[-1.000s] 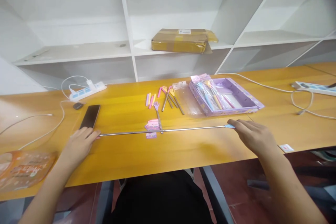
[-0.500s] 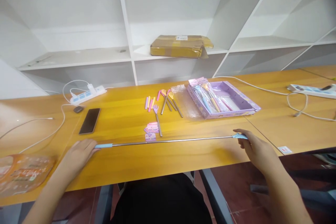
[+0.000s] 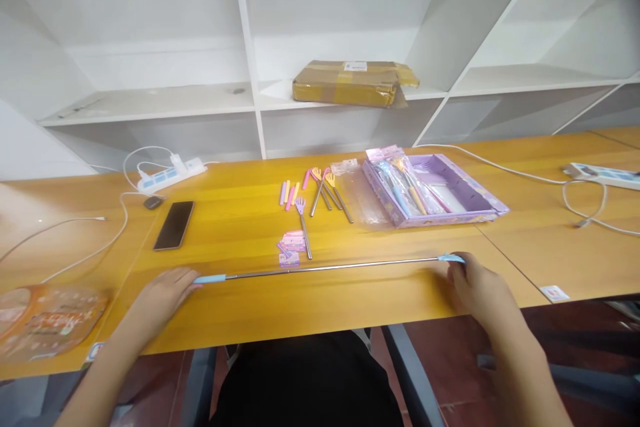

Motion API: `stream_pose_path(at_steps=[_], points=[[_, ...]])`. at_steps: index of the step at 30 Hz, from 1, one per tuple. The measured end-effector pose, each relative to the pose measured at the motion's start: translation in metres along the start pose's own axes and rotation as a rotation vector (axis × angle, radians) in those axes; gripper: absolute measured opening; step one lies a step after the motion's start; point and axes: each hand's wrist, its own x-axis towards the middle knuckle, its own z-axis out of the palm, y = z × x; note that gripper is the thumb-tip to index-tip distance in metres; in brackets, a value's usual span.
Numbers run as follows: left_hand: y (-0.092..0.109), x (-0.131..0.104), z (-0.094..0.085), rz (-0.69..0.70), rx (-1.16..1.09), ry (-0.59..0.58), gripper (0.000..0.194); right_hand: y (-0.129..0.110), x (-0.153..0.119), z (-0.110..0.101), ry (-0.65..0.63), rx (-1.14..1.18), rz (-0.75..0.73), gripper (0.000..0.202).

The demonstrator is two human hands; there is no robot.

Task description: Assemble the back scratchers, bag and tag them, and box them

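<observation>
Stretched across the front of the table is an extended telescopic back scratcher [image 3: 330,268] with a thin metal rod. My left hand [image 3: 167,293] is closed on the end of its light blue handle. At the other end my right hand [image 3: 483,287] grips the light blue claw head, partly covering it. Beyond the rod lie several metal back scratchers without handle sleeves, one with a purple claw [image 3: 300,205] and others with yellow and pink claws [image 3: 330,180]. Several purple, yellow and pink sleeves [image 3: 290,195] lie beside them, and small printed cards [image 3: 293,247] sit near the rod.
A purple box [image 3: 450,218] holds bagged back scratchers, with clear plastic bags [image 3: 363,197] beside it. A phone [image 3: 174,225], power strips [image 3: 170,177] with white cables and an orange-printed plastic package [image 3: 55,321] lie on the table. A taped carton [image 3: 345,85] rests on the shelf behind.
My hands have come slightly closer together, the left one moving right, and the rod between them looks a little shorter. Both grips stay on the back scratcher. The view has shifted slightly.
</observation>
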Motion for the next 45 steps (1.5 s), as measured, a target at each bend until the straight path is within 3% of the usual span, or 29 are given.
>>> stream_pose_path(at_steps=[3,6,9,13,15,17,21,26,35,45], points=[[0.008,0.004,0.006,-0.015,-0.029,-0.036,0.04,-0.015,0.004,0.006,-0.089,-0.038,-0.026,0.034],[0.029,0.013,0.016,-0.003,-0.076,-0.105,0.04,-0.045,0.004,0.009,-0.112,-0.061,-0.11,0.033],[0.067,0.03,0.028,-0.026,-0.117,-0.128,0.038,-0.095,-0.009,0.012,-0.095,-0.127,-0.238,0.029],[0.124,0.055,0.045,0.065,-0.183,-0.143,0.041,-0.177,-0.053,0.023,-0.063,-0.054,-0.685,0.015],[0.143,0.063,0.054,0.057,-0.197,-0.115,0.043,-0.207,-0.072,0.03,0.022,-0.01,-0.735,0.02],[0.152,0.066,0.061,0.038,-0.229,-0.073,0.041,-0.223,-0.083,0.035,0.083,0.036,-0.745,0.022],[0.152,0.065,0.072,0.026,-0.303,-0.058,0.039,-0.222,-0.082,0.039,0.12,0.121,-0.725,0.019],[0.15,0.067,0.069,0.011,-0.376,-0.1,0.039,-0.214,-0.073,0.038,0.059,0.217,-0.728,0.019],[0.148,0.07,0.069,0.014,-0.321,-0.153,0.043,-0.209,-0.067,0.031,-0.048,0.215,-0.745,0.011],[0.149,0.07,0.066,0.018,-0.315,-0.147,0.045,-0.207,-0.067,0.031,-0.02,0.157,-0.784,0.013]])
